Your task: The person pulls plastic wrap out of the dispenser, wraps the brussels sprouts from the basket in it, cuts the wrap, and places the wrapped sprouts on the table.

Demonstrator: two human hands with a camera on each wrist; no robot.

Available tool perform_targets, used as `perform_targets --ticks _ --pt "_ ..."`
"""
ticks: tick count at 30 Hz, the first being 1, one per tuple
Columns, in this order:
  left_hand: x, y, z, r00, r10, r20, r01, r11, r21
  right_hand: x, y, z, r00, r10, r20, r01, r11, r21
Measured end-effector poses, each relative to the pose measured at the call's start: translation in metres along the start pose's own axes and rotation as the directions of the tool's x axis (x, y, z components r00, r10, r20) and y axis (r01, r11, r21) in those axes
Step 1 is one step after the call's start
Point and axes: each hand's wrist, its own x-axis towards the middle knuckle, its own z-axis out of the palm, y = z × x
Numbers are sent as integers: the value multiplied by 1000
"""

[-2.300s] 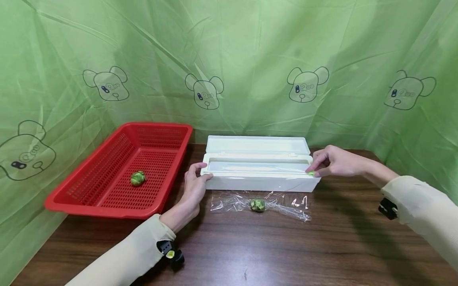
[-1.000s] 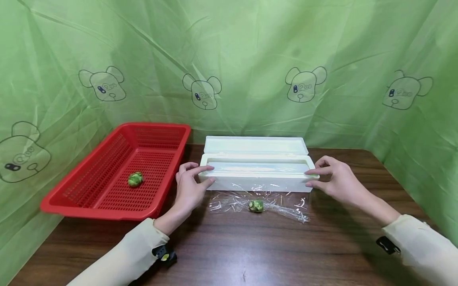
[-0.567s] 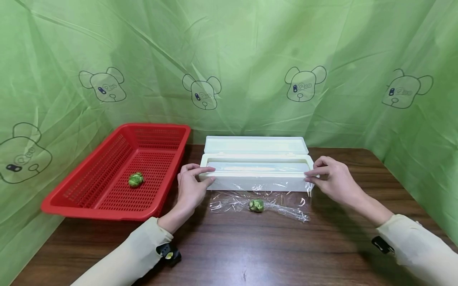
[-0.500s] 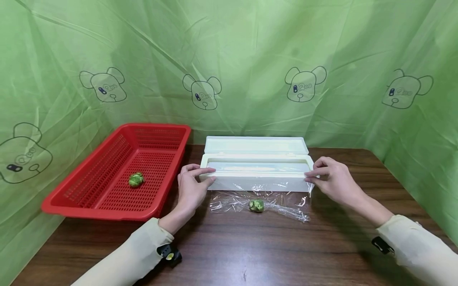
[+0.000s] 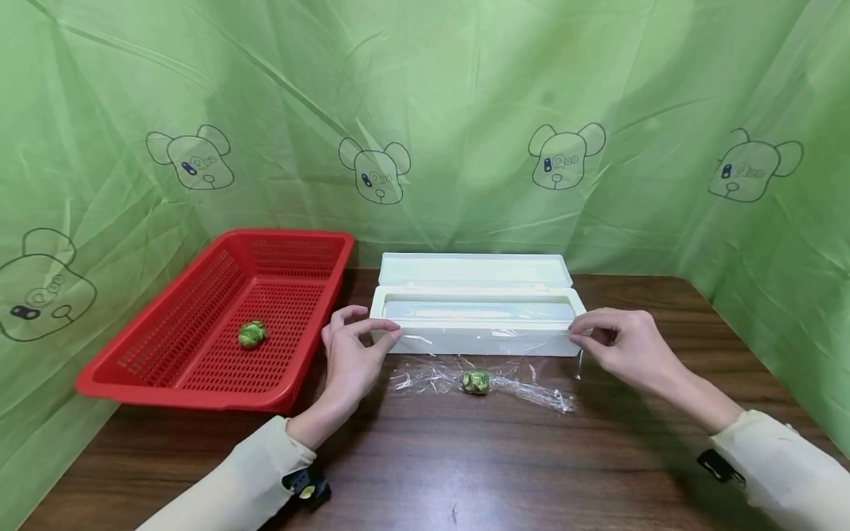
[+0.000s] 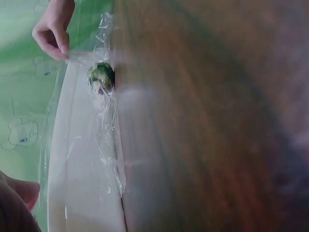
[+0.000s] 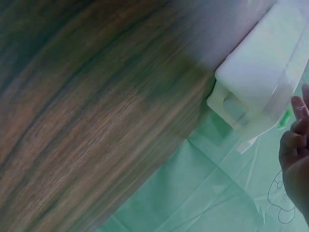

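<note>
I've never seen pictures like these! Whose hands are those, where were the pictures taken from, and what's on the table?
There's no robot, just a person's bare left hand and right hand, reaching from pale sleeves. The wide picture is from a camera worn on the head, looking forward and down. The other two are from cameras on the wrists, so they look tipped.

On the brown wooden table sits a red plastic basket with holes, holding one small, round, green, leafy vegetable. Beside it is a long white box with its lid open. In front of the box lies a second green vegetable, amid crinkled, see-through plastic film.

The right hand pinches the film near the box's front right corner; the left hand seems to pinch it near the left one.
</note>
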Motion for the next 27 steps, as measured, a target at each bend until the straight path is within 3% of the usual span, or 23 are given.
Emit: perform_targets --ticks 5,9,18,22,27 --pt "-7 4 -4 999 47 1 -47 999 1 -7 -2 -5 996 78 45 -80 996 37" --pt "-11 6 -7 998 51 23 -51 999 1 -11 -2 -6 992 108 71 -114 990 85" --pt "-15 6 -10 994 29 107 -29 1000 -2 -18 -7 -4 991 34 131 -56 984 171" --pt "-17 6 -10 988 6 157 -5 1000 -2 -23 -12 -4 976 116 184 -150 972 181" --pt "-17 8 -10 977 20 211 -15 1000 -26 -29 -16 -3 952 202 228 -250 947 204"
